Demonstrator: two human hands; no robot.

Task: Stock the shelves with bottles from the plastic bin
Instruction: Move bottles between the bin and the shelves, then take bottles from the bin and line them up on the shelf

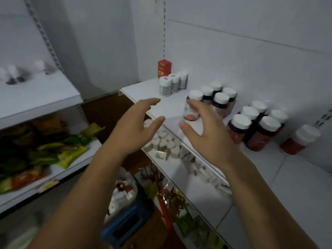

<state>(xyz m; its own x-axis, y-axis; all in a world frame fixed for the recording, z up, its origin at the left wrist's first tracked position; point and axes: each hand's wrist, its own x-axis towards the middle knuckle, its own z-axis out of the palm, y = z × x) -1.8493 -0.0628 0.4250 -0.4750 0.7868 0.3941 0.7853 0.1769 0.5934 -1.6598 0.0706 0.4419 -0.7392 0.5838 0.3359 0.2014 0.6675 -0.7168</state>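
White-capped bottle (192,107), reddish contents, clear body: we find it near the front edge of the white shelf (172,106), at the front of a cluster of like bottles. Our right hand (206,132) is spread around it, fingers at its side; blur keeps us from telling whether it grips. Our left hand (136,126) hangs released, fingers splayed, over the shelf's front edge. Blue plastic bin (125,225): below, between our forearms.

Held bottle (193,107): clear, white cap, pink contents at its base; tilted, above the white shelf (172,106).
Dark bottles (220,99): white caps, upright on that shelf, just behind the held bottle.
Blue plastic bin (125,225): well below the shelf, bottles inside.
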